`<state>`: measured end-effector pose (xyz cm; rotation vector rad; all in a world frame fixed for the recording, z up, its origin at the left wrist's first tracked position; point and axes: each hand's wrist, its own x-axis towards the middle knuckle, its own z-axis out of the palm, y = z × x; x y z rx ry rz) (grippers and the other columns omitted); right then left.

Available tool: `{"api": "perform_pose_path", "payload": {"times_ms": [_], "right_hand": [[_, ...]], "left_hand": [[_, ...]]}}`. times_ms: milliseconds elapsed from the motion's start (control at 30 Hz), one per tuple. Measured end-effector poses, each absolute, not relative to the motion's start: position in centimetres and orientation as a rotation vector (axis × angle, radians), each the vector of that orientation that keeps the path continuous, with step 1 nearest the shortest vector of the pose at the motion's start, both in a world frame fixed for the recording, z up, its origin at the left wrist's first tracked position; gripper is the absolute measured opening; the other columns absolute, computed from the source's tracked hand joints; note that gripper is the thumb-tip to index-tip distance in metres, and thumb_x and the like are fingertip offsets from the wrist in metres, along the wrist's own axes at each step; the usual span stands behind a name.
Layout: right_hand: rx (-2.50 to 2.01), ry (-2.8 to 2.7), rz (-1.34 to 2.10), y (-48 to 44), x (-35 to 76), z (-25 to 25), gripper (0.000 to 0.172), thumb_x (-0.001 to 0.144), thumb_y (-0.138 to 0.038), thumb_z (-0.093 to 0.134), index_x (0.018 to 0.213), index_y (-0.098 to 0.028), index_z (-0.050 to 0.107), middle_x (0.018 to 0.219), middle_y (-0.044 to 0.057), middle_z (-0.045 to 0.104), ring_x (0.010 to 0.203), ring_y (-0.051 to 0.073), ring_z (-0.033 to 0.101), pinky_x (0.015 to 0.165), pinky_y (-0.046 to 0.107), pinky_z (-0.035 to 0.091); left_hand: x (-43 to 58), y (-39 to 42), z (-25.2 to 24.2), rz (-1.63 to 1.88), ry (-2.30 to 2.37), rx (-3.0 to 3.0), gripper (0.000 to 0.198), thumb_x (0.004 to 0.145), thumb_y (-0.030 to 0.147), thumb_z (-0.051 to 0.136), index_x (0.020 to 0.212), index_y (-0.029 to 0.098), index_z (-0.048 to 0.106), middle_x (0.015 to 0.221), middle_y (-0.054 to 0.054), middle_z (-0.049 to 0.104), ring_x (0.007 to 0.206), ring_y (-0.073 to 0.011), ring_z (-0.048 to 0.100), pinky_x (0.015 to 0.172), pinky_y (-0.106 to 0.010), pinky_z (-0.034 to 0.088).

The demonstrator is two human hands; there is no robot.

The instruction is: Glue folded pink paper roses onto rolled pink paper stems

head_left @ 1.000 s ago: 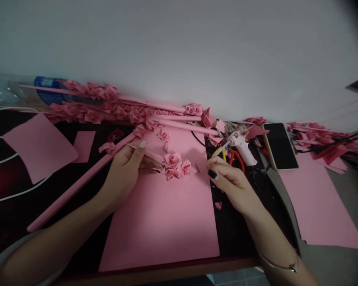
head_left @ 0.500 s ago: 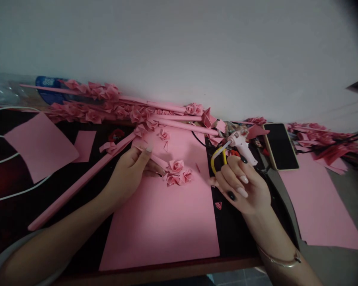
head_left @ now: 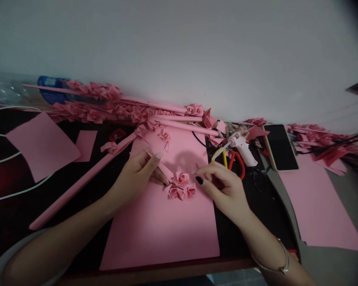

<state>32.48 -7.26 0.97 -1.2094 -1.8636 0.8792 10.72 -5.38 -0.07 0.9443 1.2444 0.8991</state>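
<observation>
My left hand (head_left: pixel 141 169) is closed around the slim pink paper stem (head_left: pixel 164 168) of a small rose cluster. Several folded pink paper roses (head_left: pixel 181 186) form the head of that stem, to the right of my fingers. Close to the roses' right side is my right hand (head_left: pixel 222 184), thumb and index fingertips drawn together. Whether anything thin sits between those fingertips cannot be made out. Both hands are over a large pink paper sheet (head_left: pixel 167 234) on the dark table.
Behind lie finished pink paper flower stems (head_left: pixel 179 124). At right are a white glue gun (head_left: pixel 243 149), red-handled pliers (head_left: pixel 238 163), a phone (head_left: pixel 282 147) and stacked pink sheets (head_left: pixel 322 210). A long paper tube (head_left: pixel 74 188) and white cables (head_left: pixel 24 194) lie left.
My right hand has moved left and turned, from beside the glue gun to the paper roses. My left hand and the rose cluster have shifted slightly right and down.
</observation>
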Motion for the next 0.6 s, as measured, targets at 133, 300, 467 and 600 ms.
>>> {"api": "perform_pose_path", "payload": {"times_ms": [133, 300, 467, 600], "right_hand": [[-1.161, -2.018, 0.905, -7.46, 31.78, 1.00, 0.015, 0.084, -0.012, 0.058, 0.094, -0.018, 0.068, 0.067, -0.003, 0.045, 0.058, 0.010, 0.042, 0.052, 0.023, 0.033], [-1.138, -2.059, 0.891, -7.36, 31.57, 0.61, 0.012, 0.084, -0.012, 0.060, 0.091, -0.017, 0.069, 0.069, -0.001, 0.053, 0.058, 0.009, 0.045, 0.054, 0.023, 0.037], [-1.061, -2.132, 0.833, -7.27, 31.75, 0.48, 0.013, 0.086, -0.010, 0.058, 0.093, -0.015, 0.068, 0.076, 0.003, 0.058, 0.064, 0.011, 0.050, 0.059, 0.024, 0.042], [-1.004, -2.201, 0.780, -7.27, 31.72, 0.44, 0.013, 0.089, -0.011, 0.055, 0.093, -0.014, 0.067, 0.078, 0.005, 0.058, 0.070, 0.012, 0.054, 0.063, 0.025, 0.044]], "left_hand": [[10.95, -5.42, -0.27, 0.859, 1.238, 0.946, 0.031, 0.085, 0.045, 0.055, 0.071, 0.019, 0.047, 0.051, 0.002, 0.064, 0.049, -0.0157, 0.065, 0.055, -0.028, 0.056], [11.07, -5.24, -0.47, 0.832, 1.231, 0.922, 0.033, 0.084, 0.047, 0.057, 0.070, 0.019, 0.046, 0.050, 0.002, 0.064, 0.049, -0.0145, 0.065, 0.052, -0.025, 0.055], [11.06, -5.16, -0.67, 0.827, 1.228, 0.896, 0.032, 0.085, 0.046, 0.055, 0.072, 0.018, 0.046, 0.052, 0.001, 0.066, 0.048, -0.0134, 0.065, 0.052, -0.024, 0.055], [11.04, -5.12, -0.71, 0.812, 1.214, 0.893, 0.032, 0.087, 0.046, 0.053, 0.072, 0.019, 0.045, 0.050, 0.001, 0.065, 0.047, -0.0129, 0.063, 0.052, -0.024, 0.055]]}}
